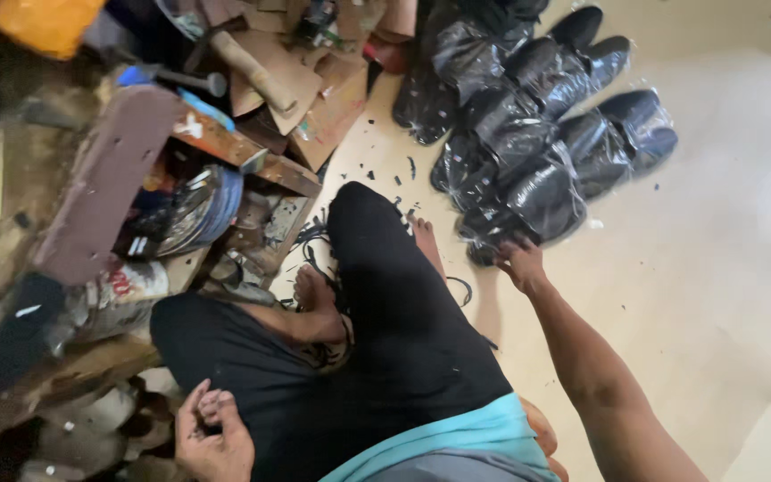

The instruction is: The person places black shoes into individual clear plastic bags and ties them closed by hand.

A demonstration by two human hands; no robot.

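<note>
Right hand [519, 261]: fingers on nearest plastic-wrapped black shoe [493, 228], grasp unclear. Left hand [211, 433]: loosely curled, empty, on lap. Wrapped shoes piled far right; black scraps [385, 174] on floor.

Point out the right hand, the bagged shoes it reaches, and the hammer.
right hand [521, 263], head view, back of the hand
bagged shoes [542, 192], head view, plastic over a black shoe
hammer [215, 84], head view, metal head

Right hand's [519, 261] fingertips behind wrapped black shoe [493, 234]; orange thing [42, 22] cropped top-left.
</note>
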